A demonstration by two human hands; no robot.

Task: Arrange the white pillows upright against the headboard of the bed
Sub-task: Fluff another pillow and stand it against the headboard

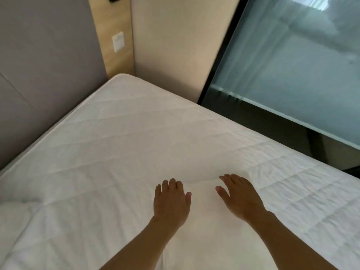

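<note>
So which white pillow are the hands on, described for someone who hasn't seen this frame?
Start from the grey headboard at upper left, then come down across the quilted mattress to the near edge. The pillow lies flat there, under the left hand and right hand. Its fabric is smooth, without the mattress's diamond stitching.

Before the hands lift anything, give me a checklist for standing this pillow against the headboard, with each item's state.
1. Both hands on the pillow: ok; left hand and right hand lie flat on the white pillow.
2. Firm grip: not ok; fingers are spread, not closed on it.
3. Headboard side free: ok; bare mattress runs along it.
4. Pillow upright: not ok; it lies flat.
5. Second pillow located: cannot tell; white bedding at the left edge is unclear.
</note>
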